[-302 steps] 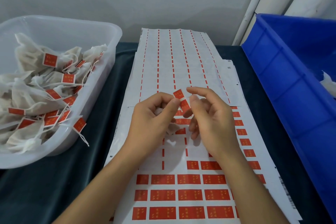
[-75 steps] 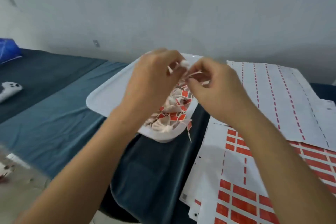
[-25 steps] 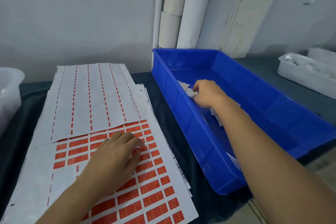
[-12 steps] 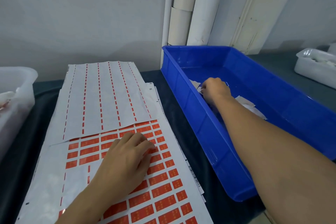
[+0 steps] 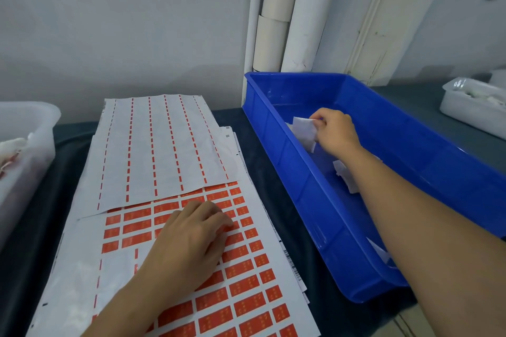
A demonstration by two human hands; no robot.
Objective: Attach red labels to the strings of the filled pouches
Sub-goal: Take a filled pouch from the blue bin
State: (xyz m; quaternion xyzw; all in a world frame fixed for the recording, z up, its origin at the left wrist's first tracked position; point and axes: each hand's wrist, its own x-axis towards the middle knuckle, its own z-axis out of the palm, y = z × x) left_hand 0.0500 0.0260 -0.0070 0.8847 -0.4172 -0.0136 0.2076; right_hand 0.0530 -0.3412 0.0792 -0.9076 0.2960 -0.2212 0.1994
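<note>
Right hand [image 5: 336, 131]: fingers pinching white pouch [image 5: 304, 132] inside blue bin [image 5: 427, 150].
Left hand [image 5: 189, 243]: fingers relaxed, resting on red label sheet [image 5: 246, 282].

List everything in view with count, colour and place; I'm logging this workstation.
label sheet: one, white with red labels, centre
peeled sheet: one, white with red strips, lying over the label sheet's far end
blue bin: one, right
pouch: one, white, lifted in the blue bin
clear tub: one, left edge
white tray: one, far right
left hand: rests on the label sheet
right hand: pinches the pouch
</note>
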